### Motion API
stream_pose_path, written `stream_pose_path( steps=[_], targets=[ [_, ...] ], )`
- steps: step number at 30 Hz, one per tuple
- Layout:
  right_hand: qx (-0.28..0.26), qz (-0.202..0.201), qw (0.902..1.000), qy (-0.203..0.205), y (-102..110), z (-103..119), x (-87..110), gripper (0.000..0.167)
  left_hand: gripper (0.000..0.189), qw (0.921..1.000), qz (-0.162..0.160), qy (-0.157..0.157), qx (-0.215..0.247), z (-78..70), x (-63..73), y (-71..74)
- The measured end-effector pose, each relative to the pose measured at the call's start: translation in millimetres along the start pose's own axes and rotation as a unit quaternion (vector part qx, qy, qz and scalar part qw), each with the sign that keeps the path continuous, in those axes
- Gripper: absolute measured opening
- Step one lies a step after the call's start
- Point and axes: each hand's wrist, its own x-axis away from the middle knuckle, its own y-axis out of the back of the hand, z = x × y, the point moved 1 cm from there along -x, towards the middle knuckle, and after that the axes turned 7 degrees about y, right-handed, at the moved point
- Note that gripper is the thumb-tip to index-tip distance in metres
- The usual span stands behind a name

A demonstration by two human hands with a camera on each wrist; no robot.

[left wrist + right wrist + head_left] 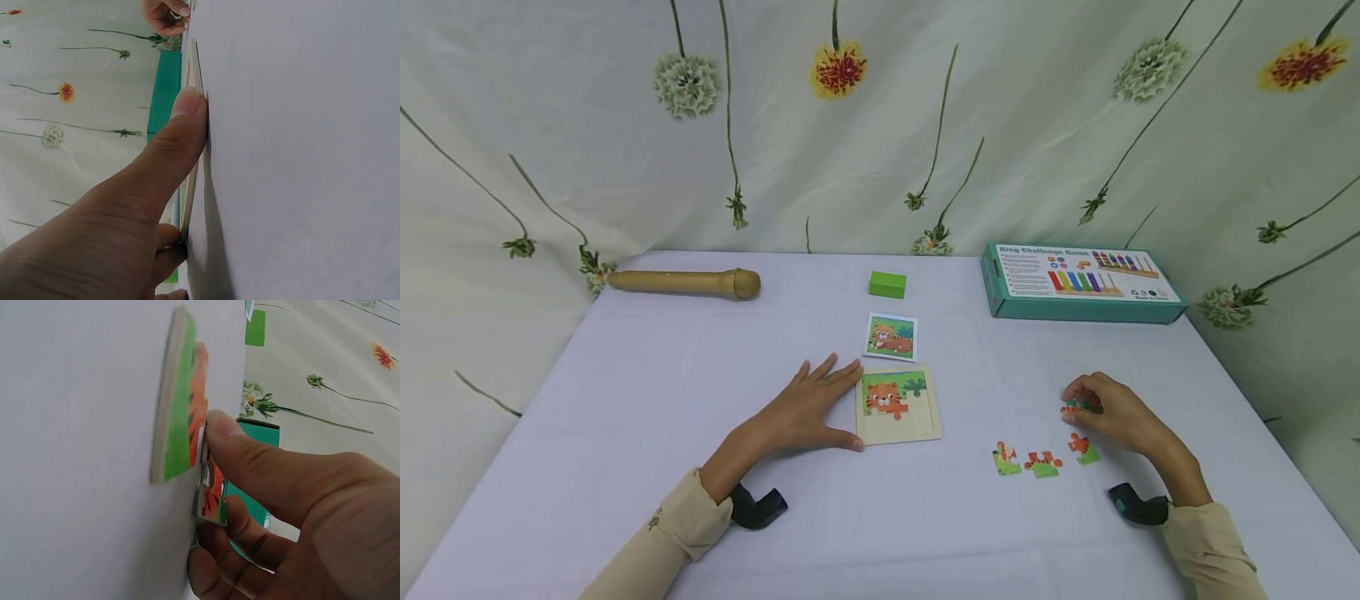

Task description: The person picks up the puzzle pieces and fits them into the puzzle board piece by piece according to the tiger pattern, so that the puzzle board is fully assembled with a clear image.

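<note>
**Puzzle piece (1072,407) pinched in the right hand (1108,412)**

The right fingers are nearly together, the piece held between thumb and fingertips. Three loose pieces (1043,465) lie on the tabletop (962,525) just on the near side of those fingers, trailing leftward. Well to their left, the left hand (805,412) spreads its fingers wide, touching the left edge of a partly filled puzzle board (887,431). Just beyond those fingertips lies a tiger card (891,337); farther, a green block (887,285).
</note>
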Motion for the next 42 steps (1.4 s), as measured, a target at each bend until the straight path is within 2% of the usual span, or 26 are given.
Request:
stream_pose_path(
  steps=[10, 20, 36, 42],
  targets=[
    [-0.019, 0.018, 0.9996, -0.009, -0.1, 2.5, -1.1, 0.02, 0.112, 1.0, 0.0, 0.002, -0.003, 0.9, -0.5, -0.4],
    [-0.037, 0.005, 0.9991, -0.019, -3.5, 1.7, -1.9, 0.02, 0.112, 1.0, 0.003, 0.003, -0.001, 1.4, -0.7, -1.3],
    [-0.106, 0.023, 0.9941, -0.009, -5.3, 7.0, -4.5, 0.029, 0.112, 1.0, -0.001, -0.006, 0.002, 0.4, 0.1, 0.7],
    [-0.11, 0.027, 0.9935, -0.006, -6.4, 7.1, -4.4, 0.029, 0.112, 0.9999, 0.001, -0.01, 0.004, 0.8, 0.7, 1.3]
  ],
)
